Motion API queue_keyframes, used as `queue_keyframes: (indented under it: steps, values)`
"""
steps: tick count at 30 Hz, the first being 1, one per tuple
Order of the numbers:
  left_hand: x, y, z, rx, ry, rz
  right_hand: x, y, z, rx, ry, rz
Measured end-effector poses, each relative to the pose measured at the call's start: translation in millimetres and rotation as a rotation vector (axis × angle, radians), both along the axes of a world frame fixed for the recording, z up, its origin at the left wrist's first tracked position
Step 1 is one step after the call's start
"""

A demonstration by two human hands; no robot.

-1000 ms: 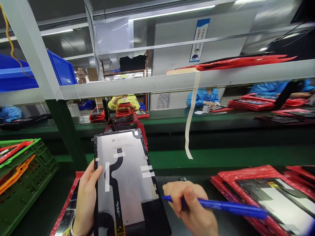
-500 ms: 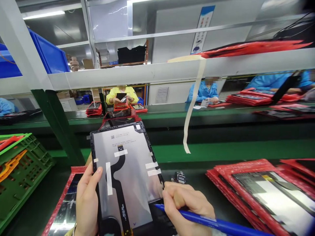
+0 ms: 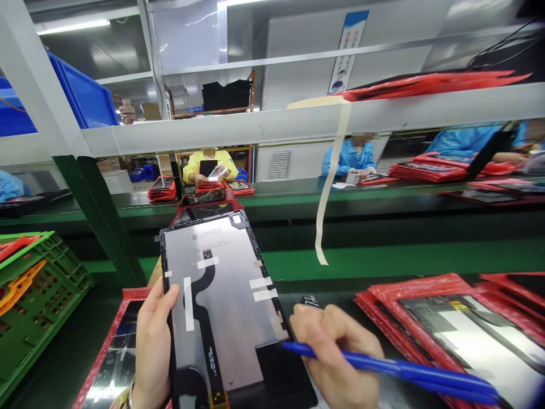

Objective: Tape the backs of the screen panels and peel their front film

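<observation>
In the head view, I see the left hand (image 3: pixel 154 341) gripping the left edge of a display panel (image 3: pixel 238 307), thumb on the silvery face and the other fingers tucked out of my sight. The panel lies between the two hands, that face toward my camera, with its far end reaching beyond both. Nearest the left thumb I make out a white tape strip (image 3: pixel 189 304) and a black ribbon cable (image 3: pixel 206 335) running down the face. A small blue mark (image 3: pixel 231 383) sits low on it, between the hands.

The right hand (image 3: pixel 338 355), just off the panel's right edge, has its fingers curled tightly around a blue pen (image 3: pixel 395 368). The tip points left at a black patch (image 3: pixel 279 366) on the panel; whether it touches, I can't tell from here.

Just beyond the right knuckles I get a small metallic object (image 3: pixel 310 301), partly hidden. Right of that hand lie red pouches (image 3: pixel 447 284) with another panel (image 3: pixel 481 341) on top. Left of the left hand is a red-edged pouch (image 3: pixel 119 335), and farther left a green crate (image 3: pixel 51 324). Well beyond both hands, a person in yellow (image 3: pixel 223 162) handles a dark sheet (image 3: pixel 208 168).
</observation>
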State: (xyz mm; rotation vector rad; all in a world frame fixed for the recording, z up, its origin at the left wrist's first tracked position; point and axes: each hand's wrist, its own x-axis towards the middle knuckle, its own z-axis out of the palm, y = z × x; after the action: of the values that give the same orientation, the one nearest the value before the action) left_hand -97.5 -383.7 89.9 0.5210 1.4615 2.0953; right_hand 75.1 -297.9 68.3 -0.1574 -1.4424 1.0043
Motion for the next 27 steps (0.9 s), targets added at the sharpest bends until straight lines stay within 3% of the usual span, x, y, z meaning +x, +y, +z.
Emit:
queue_keyframes:
  steps: [3, 6, 8, 10, 13, 16, 23, 27]
  values:
    - [-2, 0, -0.1, 0.005, -0.001, -0.01, 12, 11, 4.3, -0.19, 0.022, -0.049]
    - [-2, -2, -2.9, 0.033, 0.005, -0.036, 20, 26, 10.8, -0.348, -0.14, -0.188]
    - [0, -3, -4.3, 0.062, -0.004, -0.056, 20, 34, 14.5, -0.469, -0.266, -0.075]
    - [3, -4, -3.9, 0.095, -0.031, -0.082, 16, 35, 16.2, -0.595, -0.348, 0.19]
    - [8, -4, -0.2, 0.114, -0.046, -0.101, 13, 27, 14.9, -0.711, -0.308, 0.493]
    - [8, -5, 4.4, 0.077, -0.018, -0.117, 17, 20, 12.3, -0.753, -0.255, 0.643]
    - [3, -11, 11.3, 0.033, 0.054, -0.289, 28, 16, 11.6, -0.785, -0.197, 0.805]
    - [2, -14, 13.9, -0.016, 0.098, -0.273, 25, 11, 6.8, -0.748, -0.173, 0.709]
